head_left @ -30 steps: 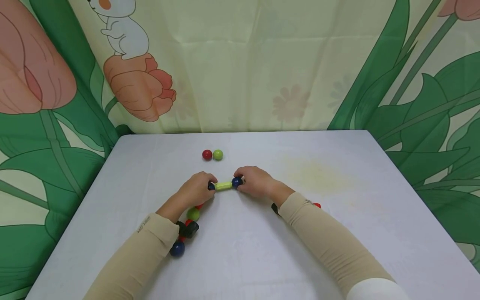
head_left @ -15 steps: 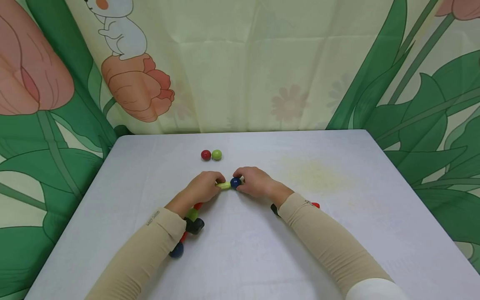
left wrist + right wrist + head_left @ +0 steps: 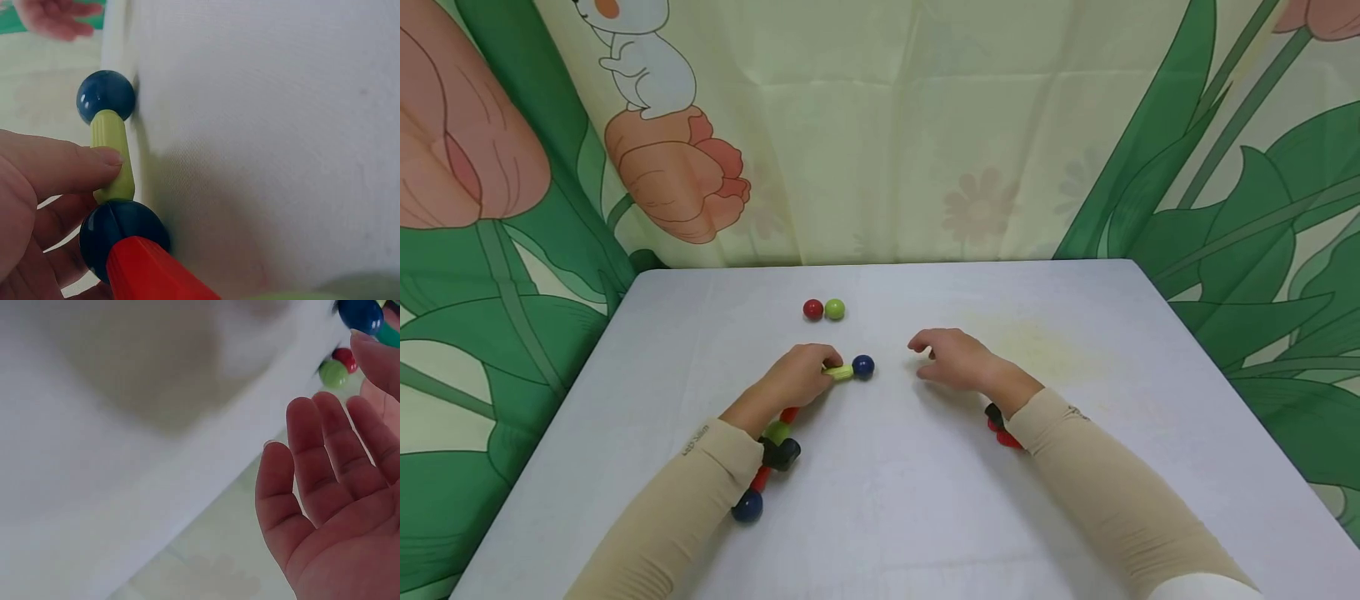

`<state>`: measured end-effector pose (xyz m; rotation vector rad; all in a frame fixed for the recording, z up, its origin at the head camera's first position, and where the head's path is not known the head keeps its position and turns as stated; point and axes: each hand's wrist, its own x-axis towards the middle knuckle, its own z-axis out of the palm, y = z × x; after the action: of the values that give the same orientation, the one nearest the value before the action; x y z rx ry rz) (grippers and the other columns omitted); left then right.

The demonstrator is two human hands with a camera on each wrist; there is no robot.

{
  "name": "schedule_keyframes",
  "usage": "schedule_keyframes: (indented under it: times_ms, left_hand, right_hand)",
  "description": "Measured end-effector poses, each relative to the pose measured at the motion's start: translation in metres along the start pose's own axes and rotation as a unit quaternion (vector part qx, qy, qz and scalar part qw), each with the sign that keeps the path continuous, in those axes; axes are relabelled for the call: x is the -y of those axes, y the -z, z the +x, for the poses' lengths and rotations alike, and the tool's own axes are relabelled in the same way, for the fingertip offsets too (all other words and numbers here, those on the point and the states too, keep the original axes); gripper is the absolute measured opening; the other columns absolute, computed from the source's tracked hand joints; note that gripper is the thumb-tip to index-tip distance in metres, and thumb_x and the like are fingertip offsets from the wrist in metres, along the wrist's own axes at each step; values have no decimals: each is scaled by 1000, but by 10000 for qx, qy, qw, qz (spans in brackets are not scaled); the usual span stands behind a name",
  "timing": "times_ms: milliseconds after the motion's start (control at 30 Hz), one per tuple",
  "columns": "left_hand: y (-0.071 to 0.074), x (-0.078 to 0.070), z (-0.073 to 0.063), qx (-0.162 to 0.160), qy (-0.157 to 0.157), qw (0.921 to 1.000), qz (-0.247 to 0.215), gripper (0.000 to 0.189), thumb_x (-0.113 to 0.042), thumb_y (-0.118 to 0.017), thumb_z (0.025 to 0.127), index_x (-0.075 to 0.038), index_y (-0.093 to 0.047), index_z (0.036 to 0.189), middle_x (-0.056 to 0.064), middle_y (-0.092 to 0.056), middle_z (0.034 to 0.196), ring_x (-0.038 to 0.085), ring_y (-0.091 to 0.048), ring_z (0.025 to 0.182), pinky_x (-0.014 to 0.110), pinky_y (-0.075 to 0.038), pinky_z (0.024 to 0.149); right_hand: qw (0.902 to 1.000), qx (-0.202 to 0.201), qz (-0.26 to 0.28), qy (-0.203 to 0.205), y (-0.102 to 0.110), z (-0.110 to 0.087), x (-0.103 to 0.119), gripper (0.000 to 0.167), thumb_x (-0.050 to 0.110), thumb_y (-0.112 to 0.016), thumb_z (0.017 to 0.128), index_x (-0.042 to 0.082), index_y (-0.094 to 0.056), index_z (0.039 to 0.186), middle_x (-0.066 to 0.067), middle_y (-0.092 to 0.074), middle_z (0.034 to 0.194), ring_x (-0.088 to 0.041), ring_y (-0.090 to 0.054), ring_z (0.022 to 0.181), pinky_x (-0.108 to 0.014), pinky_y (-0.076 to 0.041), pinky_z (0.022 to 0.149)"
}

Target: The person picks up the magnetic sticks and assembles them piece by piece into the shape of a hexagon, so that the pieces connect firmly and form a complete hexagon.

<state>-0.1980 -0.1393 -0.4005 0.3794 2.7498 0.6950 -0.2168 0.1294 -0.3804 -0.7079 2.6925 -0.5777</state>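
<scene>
My left hand [image 3: 800, 375] pinches a yellow-green ribbed rod [image 3: 111, 140] between thumb and fingers. One end of this rod joins a blue ball [image 3: 863, 367]. A second blue ball [image 3: 100, 234] is at its other end, and a red rod [image 3: 150, 272] runs on from there. In the head view the chain continues toward me through a green ball [image 3: 777, 432], another red rod [image 3: 761, 479] and a blue ball [image 3: 747, 506], partly behind the left wrist. To the right of the far blue ball, and apart from it, my right hand [image 3: 957, 360] holds nothing, fingers spread loosely.
A red ball [image 3: 813, 310] and a green ball [image 3: 835, 309] sit side by side toward the back of the white-covered table [image 3: 880, 517]. Red pieces [image 3: 1009, 439] lie partly hidden beside the right sleeve. A printed curtain [image 3: 880, 133] hangs behind the table.
My right hand has let go of the far blue ball and moved right. The left hand has shifted its grip from the near blue ball onto the yellow-green rod.
</scene>
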Motion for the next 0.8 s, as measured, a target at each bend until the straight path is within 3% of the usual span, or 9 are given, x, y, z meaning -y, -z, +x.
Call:
schedule_keyframes:
  times_ms: [300, 567, 800]
  left_hand:
    - [3, 5, -1, 0, -8, 10000, -13, 28, -5, -66, 93, -5, -68, 121, 8, -67, 115, 24, -59, 103, 41, -48, 97]
    - [4, 5, -2, 26, -5, 10000, -34, 28, -4, -65, 93, -3, -68, 122, 10, -67, 115, 24, -60, 102, 41, -49, 96]
    - [4, 4, -3, -11, -2, 10000, -82, 28, -4, -65, 94, -3, -68, 122, 10, -67, 115, 24, -60, 102, 41, -49, 96]
  right_hand:
    - [9979, 99, 210, -600, 16, -38, -33, 43, 15, -71, 93, 5, -60, 133, -11, -63, 126, -31, -57, 114, -43, -51, 93]
    - [9945, 144, 352, -978, 17, -73, -56, 38, 16, -70, 91, 8, -64, 127, -9, -64, 114, -27, -58, 102, -35, -54, 79]
    - [9920, 180, 459, -1159, 16, -102, -68, 36, 15, -72, 89, 6, -65, 123, -9, -64, 109, -28, -58, 100, -38, -54, 78]
